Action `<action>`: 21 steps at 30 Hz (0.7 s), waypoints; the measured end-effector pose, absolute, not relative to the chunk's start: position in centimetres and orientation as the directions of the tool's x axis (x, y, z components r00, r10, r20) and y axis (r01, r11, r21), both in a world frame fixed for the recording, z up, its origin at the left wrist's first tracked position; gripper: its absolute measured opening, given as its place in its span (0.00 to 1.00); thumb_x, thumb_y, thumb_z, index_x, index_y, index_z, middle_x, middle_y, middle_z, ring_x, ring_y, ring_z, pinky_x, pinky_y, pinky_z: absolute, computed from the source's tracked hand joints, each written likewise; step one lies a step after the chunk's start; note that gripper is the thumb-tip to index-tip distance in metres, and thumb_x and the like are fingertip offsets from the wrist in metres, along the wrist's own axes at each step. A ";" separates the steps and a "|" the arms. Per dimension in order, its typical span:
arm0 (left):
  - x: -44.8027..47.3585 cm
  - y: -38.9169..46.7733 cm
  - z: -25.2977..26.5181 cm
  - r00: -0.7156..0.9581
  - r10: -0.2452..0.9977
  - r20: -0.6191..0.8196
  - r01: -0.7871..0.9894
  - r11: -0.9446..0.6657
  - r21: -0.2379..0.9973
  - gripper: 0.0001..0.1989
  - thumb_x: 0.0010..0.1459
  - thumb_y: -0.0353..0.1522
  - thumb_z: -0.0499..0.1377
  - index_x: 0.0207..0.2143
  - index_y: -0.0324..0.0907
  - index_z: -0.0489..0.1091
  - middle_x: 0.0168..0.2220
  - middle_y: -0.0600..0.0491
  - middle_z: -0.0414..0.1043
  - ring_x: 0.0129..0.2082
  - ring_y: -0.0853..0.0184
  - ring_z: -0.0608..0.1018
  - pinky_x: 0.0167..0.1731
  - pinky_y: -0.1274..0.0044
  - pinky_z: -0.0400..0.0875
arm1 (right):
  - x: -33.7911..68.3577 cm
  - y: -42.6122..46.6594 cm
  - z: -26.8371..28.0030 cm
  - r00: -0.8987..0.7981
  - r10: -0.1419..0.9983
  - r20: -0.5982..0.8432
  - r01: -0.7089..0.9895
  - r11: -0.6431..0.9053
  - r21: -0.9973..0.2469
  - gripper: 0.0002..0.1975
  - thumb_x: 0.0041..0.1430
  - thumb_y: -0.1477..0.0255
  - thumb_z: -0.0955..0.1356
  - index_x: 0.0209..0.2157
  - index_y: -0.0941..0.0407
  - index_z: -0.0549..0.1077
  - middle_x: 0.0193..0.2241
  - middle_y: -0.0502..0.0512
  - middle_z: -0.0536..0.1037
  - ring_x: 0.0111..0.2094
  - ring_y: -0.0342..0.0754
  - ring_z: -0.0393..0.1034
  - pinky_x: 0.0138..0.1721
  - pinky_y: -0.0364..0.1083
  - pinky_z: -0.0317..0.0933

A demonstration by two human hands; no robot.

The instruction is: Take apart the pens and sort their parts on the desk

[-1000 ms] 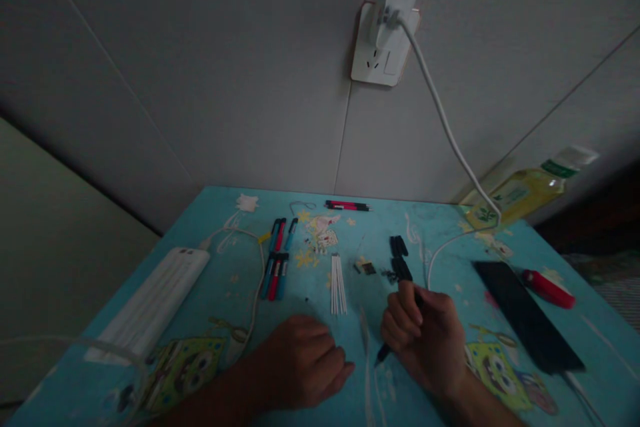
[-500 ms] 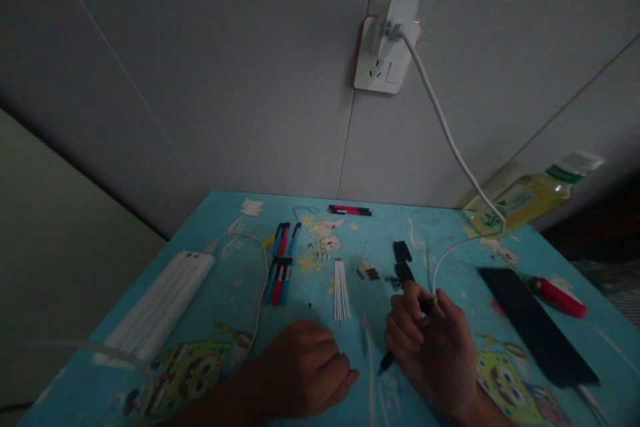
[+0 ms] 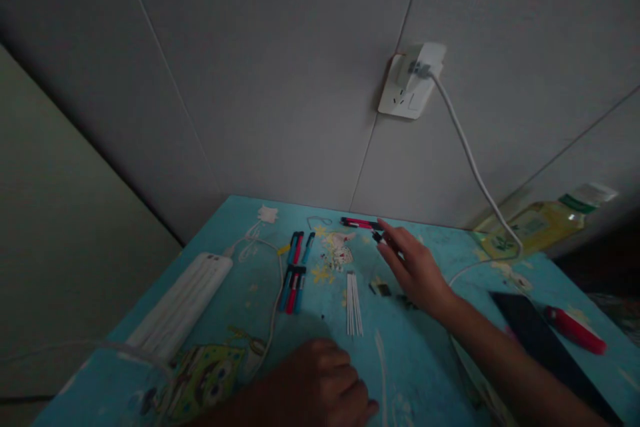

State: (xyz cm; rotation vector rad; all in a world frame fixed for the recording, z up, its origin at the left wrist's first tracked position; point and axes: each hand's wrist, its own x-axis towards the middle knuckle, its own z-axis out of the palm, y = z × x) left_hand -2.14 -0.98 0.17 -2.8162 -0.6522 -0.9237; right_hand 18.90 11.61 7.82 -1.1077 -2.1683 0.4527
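Observation:
My right hand (image 3: 407, 263) reaches toward the back of the table, index finger stretched out. A short dark end, seemingly of a black pen (image 3: 377, 237), shows between its thumb and fingers; the rest is hidden. Right by the fingertips lie red and black pens (image 3: 359, 222). My left hand (image 3: 330, 383) rests curled at the front of the table, knuckles up; whatever is inside, if anything, is hidden. Between the hands lies a row of thin white sticks (image 3: 354, 307). Blue and red pens (image 3: 293, 290) form two groups to the left.
Small dark pieces (image 3: 383, 289) lie below the right hand. A white power strip (image 3: 180, 303) and its cable are at left. To the right are a black flat slab (image 3: 530, 327), a red object (image 3: 575, 330) and a yellow-liquid bottle (image 3: 537, 227). A white cable hangs from the wall socket (image 3: 400, 97).
My right hand has moved from the front right, where it held a black pen, to the pens at the back. My left hand has stayed curled. The view has shifted slightly.

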 end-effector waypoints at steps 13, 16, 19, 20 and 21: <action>-2.7 -0.6 -1.3 0.803 0.348 0.483 0.369 -0.928 0.055 0.13 0.59 0.33 0.66 0.27 0.42 0.65 0.21 0.62 0.66 0.22 0.73 0.69 0.22 0.76 0.64 | 15.4 21.5 1.2 -0.620 0.762 0.187 0.778 0.627 0.025 0.16 0.70 0.69 0.61 0.53 0.55 0.75 0.46 0.62 0.77 0.47 0.53 0.71 0.51 0.51 0.61; -2.5 -0.8 -2.2 0.826 0.352 0.441 0.359 -0.931 0.070 0.16 0.57 0.35 0.68 0.24 0.42 0.63 0.21 0.61 0.66 0.20 0.74 0.68 0.22 0.77 0.63 | 14.9 21.8 1.1 -0.626 0.758 0.183 0.777 0.627 0.060 0.16 0.70 0.68 0.61 0.53 0.54 0.75 0.47 0.62 0.77 0.47 0.53 0.70 0.52 0.51 0.60; -2.4 -0.9 -2.6 0.829 0.348 0.438 0.353 -0.933 0.073 0.18 0.56 0.35 0.68 0.23 0.42 0.62 0.22 0.61 0.67 0.20 0.74 0.68 0.21 0.77 0.63 | 14.7 21.7 1.3 -0.626 0.756 0.189 0.777 0.624 0.078 0.17 0.70 0.68 0.62 0.55 0.53 0.73 0.48 0.61 0.76 0.48 0.53 0.69 0.51 0.51 0.59; -2.4 -0.8 -2.6 0.827 0.345 0.444 0.349 -0.934 0.076 0.18 0.56 0.35 0.69 0.23 0.42 0.62 0.22 0.61 0.67 0.20 0.74 0.67 0.21 0.78 0.63 | 14.9 21.5 1.5 -0.625 0.756 0.192 0.778 0.623 0.081 0.17 0.69 0.68 0.62 0.56 0.53 0.73 0.48 0.61 0.76 0.48 0.53 0.69 0.52 0.50 0.59; -2.4 -0.8 -2.5 0.824 0.343 0.452 0.347 -0.935 0.076 0.18 0.56 0.35 0.69 0.23 0.42 0.62 0.22 0.61 0.67 0.20 0.74 0.67 0.21 0.77 0.63 | 15.2 21.4 1.6 -0.623 0.757 0.195 0.780 0.620 0.084 0.17 0.69 0.68 0.62 0.55 0.52 0.73 0.48 0.60 0.76 0.48 0.53 0.69 0.52 0.50 0.59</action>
